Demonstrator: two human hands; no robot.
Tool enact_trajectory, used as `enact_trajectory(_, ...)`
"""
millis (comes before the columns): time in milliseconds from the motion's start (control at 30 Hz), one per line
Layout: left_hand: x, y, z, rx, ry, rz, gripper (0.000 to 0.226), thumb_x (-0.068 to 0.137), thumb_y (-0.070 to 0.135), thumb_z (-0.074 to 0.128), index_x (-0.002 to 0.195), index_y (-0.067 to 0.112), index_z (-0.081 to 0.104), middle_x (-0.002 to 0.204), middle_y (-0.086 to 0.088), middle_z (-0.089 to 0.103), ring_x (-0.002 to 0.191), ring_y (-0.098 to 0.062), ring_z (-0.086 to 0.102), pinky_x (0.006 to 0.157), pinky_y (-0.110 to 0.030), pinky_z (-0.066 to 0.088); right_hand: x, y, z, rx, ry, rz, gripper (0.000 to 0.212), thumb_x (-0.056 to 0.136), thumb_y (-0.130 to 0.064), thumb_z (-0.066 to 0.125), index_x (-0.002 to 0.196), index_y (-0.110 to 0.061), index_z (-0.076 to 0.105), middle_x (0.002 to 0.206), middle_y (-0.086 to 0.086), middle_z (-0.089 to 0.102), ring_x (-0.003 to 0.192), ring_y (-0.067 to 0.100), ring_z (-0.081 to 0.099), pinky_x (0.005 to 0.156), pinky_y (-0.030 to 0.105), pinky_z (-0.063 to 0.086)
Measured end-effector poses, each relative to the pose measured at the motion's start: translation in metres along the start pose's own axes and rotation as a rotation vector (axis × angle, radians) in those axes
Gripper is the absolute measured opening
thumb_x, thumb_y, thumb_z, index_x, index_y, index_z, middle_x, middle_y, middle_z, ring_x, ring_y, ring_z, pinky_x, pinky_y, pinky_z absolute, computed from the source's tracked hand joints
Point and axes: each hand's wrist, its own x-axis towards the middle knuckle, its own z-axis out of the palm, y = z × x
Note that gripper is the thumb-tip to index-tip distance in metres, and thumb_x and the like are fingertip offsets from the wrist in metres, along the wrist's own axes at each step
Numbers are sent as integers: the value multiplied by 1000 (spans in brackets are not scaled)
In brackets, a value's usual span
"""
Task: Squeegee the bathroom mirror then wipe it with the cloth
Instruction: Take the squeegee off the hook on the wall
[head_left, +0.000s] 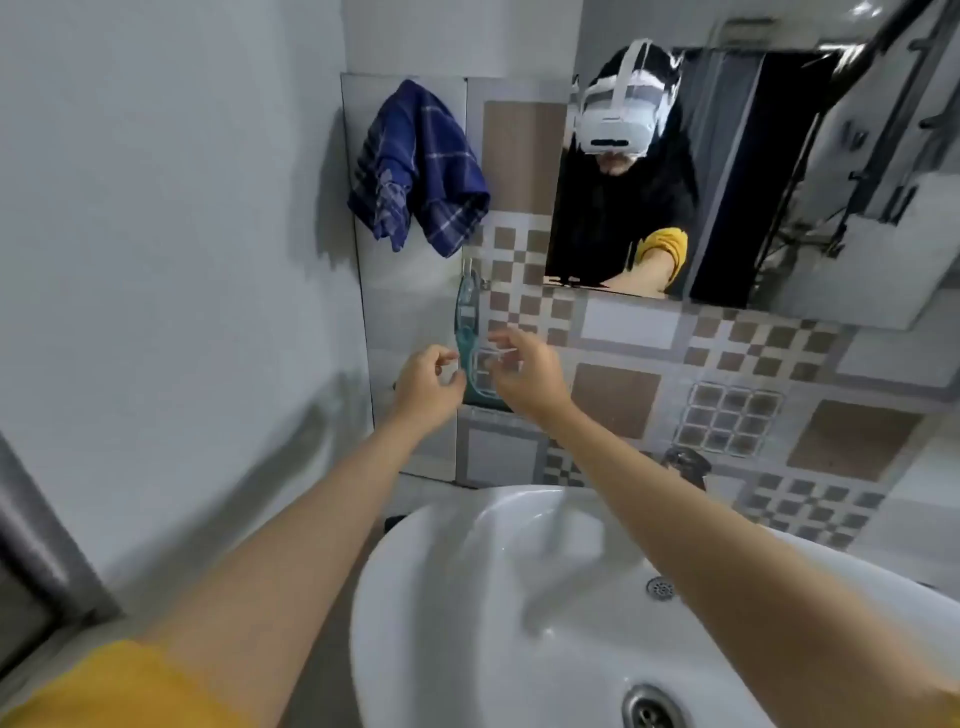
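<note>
Both hands are hovering at the teal squeegee (467, 343) hanging on the wall, left hand (428, 384) and right hand (527, 371) half-open, gripping nothing, cloth (415, 166) hanging above them.

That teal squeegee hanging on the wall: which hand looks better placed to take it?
Probably the right hand: its open fingers overlap the squeegee, while the left hand sits curled just beside it.

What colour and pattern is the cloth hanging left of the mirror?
Dark blue with white check lines; the cloth shows clearly in the head view.
</note>
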Motion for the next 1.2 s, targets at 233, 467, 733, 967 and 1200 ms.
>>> enact_trajectory(233, 35, -39, 6, -72, -121, 1, 29, 88, 17, 60, 117, 15, 59, 125, -5, 60, 119, -21, 52, 103, -37, 42, 29, 17, 37, -66, 21, 46, 29, 89, -4, 60, 117, -11, 63, 111, 8, 64, 94, 18, 60, 86, 28, 52)
enact_trajectory(467, 54, -50, 22, -142, -171, 6, 26, 87, 9, 62, 112, 13, 62, 109, 7, 59, 103, -7, 50, 90, -21, 37, 49, 26, 44, -37, 49, 75, 27, 89, 0, 61, 114, -9, 66, 114, 8, 64, 92, 9, 58, 76, 2, 41)
enact_trajectory(733, 53, -47, 24, -289, -11, 109, 19, 80, -2, 66, 89, 14, 62, 88, 7, 63, 86, -13, 61, 76, -17, 52, 59, 13, 35, 3, 106, 62, 29, 80, 1, 72, 106, -11, 70, 103, 6, 70, 86, 13, 65, 81, 22, 56)
enact_trajectory(967, 37, -20, 5, -373, 47, 176, 16, 81, -1, 66, 93, 10, 64, 92, 1, 66, 85, -9, 63, 71, -12, 52, 59, -16, 9, 75, 124, 31, 29, 75, 1, 76, 101, -12, 72, 90, -1, 70, 80, 11, 66, 77, 21, 57)
enact_trajectory(1200, 10, 14, -22, -387, -20, 228, 26, 81, -6, 63, 94, 17, 64, 92, 12, 66, 87, -5, 65, 76, -18, 55, 36, -36, -42, -167, 109, -224, 30, 77, -19, 79, 105, -10, 70, 89, 4, 69, 77, 17, 64, 70, 31, 57)
